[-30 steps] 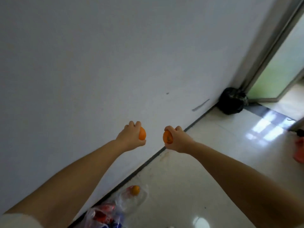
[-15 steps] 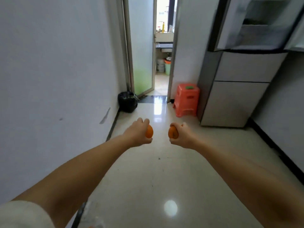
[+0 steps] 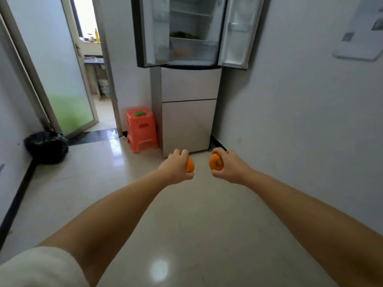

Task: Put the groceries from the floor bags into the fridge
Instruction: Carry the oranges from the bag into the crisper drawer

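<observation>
My left hand (image 3: 176, 167) grips an orange fruit (image 3: 189, 165), and my right hand (image 3: 230, 166) grips a second orange fruit (image 3: 215, 162). Both arms reach forward at about the same height over the shiny floor. Straight ahead stands the fridge (image 3: 189, 112) with both upper doors swung open. Inside it I see white shelves, some green leaves and a clear drawer (image 3: 192, 51) with something orange in it. The floor bags are out of view.
An orange plastic stool (image 3: 142, 129) with a green thing on top stands left of the fridge. A black bag (image 3: 46, 147) sits in the left corner by a glass door (image 3: 62, 79). White walls run along both sides.
My view has swung right from the left wall and the floor bags to face the open fridge. Both hands still hold their fruits out in front.
</observation>
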A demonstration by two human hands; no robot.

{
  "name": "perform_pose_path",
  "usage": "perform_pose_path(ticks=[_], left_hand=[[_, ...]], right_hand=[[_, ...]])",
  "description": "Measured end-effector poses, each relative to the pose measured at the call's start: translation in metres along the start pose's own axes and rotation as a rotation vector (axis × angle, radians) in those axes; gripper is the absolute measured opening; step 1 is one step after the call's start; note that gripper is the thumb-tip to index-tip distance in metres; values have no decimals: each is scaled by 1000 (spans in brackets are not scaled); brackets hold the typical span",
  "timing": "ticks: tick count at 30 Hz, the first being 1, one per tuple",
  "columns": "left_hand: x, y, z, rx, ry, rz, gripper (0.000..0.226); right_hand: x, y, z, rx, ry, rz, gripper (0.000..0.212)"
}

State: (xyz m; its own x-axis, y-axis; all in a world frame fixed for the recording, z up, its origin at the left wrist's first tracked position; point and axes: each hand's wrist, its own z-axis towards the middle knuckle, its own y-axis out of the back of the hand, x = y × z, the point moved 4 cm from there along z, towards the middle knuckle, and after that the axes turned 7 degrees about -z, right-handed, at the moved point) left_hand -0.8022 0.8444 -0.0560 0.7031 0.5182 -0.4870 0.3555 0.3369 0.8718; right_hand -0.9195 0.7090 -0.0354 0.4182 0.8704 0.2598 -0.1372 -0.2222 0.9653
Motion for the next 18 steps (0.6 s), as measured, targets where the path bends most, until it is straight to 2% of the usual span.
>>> perform_pose_path(ticks=[6, 12, 18], left_hand=[[-81, -32, 67, -3, -121, 38, 61], [-104, -33, 146, -44, -117, 43, 60], [-112, -46, 252, -36, -134, 67, 60]], right_hand=[[-88, 36, 16, -19, -27, 12, 59], [-139, 46, 60, -55, -21, 67, 59], [-194, 61, 143, -79, -29, 47, 57]])
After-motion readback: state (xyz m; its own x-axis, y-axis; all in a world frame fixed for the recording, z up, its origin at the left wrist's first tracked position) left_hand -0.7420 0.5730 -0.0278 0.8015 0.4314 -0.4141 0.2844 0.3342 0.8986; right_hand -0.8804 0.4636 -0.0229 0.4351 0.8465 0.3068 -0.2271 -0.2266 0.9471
